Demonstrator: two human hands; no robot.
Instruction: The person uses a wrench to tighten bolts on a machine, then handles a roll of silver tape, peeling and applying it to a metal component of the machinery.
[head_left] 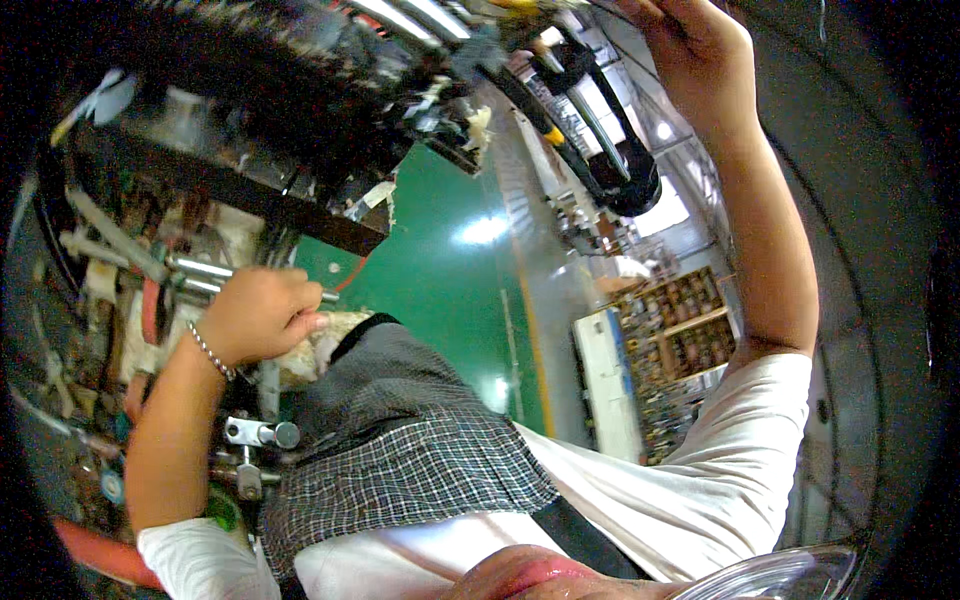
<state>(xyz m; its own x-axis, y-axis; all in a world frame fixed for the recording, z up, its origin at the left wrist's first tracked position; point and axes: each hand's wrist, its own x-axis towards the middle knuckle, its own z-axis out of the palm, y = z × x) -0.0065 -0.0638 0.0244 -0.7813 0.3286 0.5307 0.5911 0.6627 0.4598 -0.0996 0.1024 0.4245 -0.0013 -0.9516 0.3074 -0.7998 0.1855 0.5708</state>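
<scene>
The left hand [262,315], a beaded bracelet [211,352] at its wrist, is curled into a fist around a metal bar [205,272] on the machine [230,120], fingers [300,305] pressed together with no gap showing. The right hand [690,50] reaches high to the upper edge of the view beside a black looped cable [620,150] (whether its fingers are parted or closed cannot be told, as they run out of view). A grey checked apron [400,440] lies over the white shirt [700,480]. Behind, a glossy green floor [450,290] mirrors ceiling lights, and stocked shelves [685,330] stand at the far side.
</scene>
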